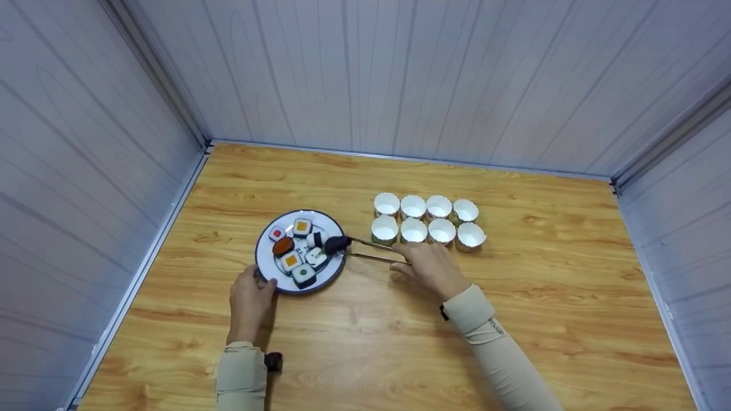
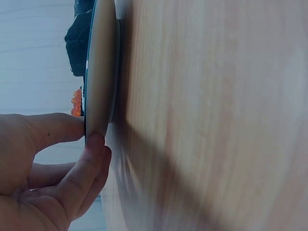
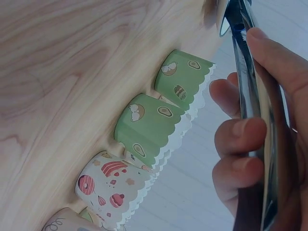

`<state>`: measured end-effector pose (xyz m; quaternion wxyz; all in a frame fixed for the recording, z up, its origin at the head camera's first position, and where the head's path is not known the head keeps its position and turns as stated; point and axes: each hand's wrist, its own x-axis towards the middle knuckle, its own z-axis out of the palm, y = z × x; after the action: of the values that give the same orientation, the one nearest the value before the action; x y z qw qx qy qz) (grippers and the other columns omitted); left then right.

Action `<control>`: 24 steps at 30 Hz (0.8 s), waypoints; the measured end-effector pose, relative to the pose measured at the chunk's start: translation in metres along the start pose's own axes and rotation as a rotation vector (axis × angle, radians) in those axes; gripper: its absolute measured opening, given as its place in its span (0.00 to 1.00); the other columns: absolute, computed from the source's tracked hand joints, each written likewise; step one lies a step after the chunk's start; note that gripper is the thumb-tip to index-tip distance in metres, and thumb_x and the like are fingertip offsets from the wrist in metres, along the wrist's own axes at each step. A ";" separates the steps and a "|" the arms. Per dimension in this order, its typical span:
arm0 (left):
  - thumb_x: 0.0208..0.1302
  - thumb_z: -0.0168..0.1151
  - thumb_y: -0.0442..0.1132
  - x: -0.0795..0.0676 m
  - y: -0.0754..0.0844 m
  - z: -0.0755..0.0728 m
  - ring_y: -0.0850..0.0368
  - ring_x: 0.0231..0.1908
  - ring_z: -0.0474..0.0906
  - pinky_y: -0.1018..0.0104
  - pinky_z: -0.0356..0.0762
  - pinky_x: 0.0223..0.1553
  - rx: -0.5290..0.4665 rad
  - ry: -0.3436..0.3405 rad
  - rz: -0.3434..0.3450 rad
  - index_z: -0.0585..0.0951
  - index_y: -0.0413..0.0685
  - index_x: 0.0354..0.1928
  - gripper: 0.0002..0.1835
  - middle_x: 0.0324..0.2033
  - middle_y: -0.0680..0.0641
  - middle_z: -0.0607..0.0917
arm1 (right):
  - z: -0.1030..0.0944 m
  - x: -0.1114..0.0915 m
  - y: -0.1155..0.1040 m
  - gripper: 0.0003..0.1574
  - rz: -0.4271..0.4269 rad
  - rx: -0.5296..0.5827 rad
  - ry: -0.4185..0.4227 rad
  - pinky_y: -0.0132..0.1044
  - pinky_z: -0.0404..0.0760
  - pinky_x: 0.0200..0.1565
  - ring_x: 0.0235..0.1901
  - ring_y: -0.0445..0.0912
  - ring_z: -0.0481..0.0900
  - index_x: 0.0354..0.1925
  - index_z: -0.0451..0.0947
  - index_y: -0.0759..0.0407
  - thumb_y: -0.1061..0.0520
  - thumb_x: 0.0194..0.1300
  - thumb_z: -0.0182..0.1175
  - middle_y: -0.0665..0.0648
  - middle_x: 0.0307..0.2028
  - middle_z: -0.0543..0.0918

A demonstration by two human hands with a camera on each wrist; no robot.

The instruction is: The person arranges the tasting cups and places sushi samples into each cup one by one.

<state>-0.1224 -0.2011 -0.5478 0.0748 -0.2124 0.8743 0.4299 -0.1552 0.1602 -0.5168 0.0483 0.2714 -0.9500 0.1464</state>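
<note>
My left hand [image 1: 251,299] pinches the near left rim of a white plate [image 1: 328,274] with a dark blue edge. Thumb above and fingers below the rim show in the left wrist view. On the plate sit several toy-like sushi pieces, among them an orange roe-topped piece [image 1: 283,246] and a roll with a green centre [image 1: 303,273]. My right hand [image 1: 431,268] grips metal tongs [image 3: 248,72]. Their arms reach left over the plate's right rim, with a dark piece [image 1: 336,244] at the tips; I cannot tell whether it is clamped.
Two rows of paper baking cups [image 1: 413,230] with scalloped rims stand right of the plate, just beyond my right hand. Nearby green cups [image 3: 149,125] carry avocado prints. Pale panel walls [image 1: 377,74] border the wooden table [image 1: 365,342] at the back and sides.
</note>
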 end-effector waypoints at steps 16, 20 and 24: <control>0.69 0.61 0.32 0.000 -0.004 0.000 0.44 0.49 0.78 0.53 0.78 0.51 0.020 0.024 0.056 0.67 0.30 0.69 0.29 0.54 0.32 0.78 | -0.001 -0.006 0.002 0.20 -0.004 0.003 0.007 0.38 0.68 0.20 0.19 0.40 0.67 0.53 0.82 0.49 0.45 0.65 0.67 0.44 0.22 0.74; 0.70 0.60 0.31 0.001 -0.003 0.000 0.43 0.52 0.77 0.52 0.77 0.54 0.006 0.011 0.033 0.66 0.31 0.70 0.29 0.56 0.32 0.77 | -0.003 -0.007 0.003 0.20 0.019 0.028 0.003 0.37 0.67 0.20 0.20 0.40 0.68 0.54 0.83 0.48 0.45 0.66 0.67 0.43 0.22 0.73; 0.70 0.60 0.31 0.001 -0.002 0.000 0.42 0.55 0.76 0.51 0.76 0.57 -0.002 0.001 0.028 0.65 0.32 0.70 0.29 0.57 0.32 0.77 | -0.005 -0.007 0.004 0.21 0.025 0.049 0.012 0.37 0.68 0.21 0.21 0.41 0.69 0.56 0.83 0.48 0.45 0.66 0.67 0.44 0.23 0.74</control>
<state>-0.1221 -0.2021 -0.5495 0.0683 -0.2005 0.8767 0.4318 -0.1516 0.1689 -0.5139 0.0457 0.2597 -0.9491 0.1720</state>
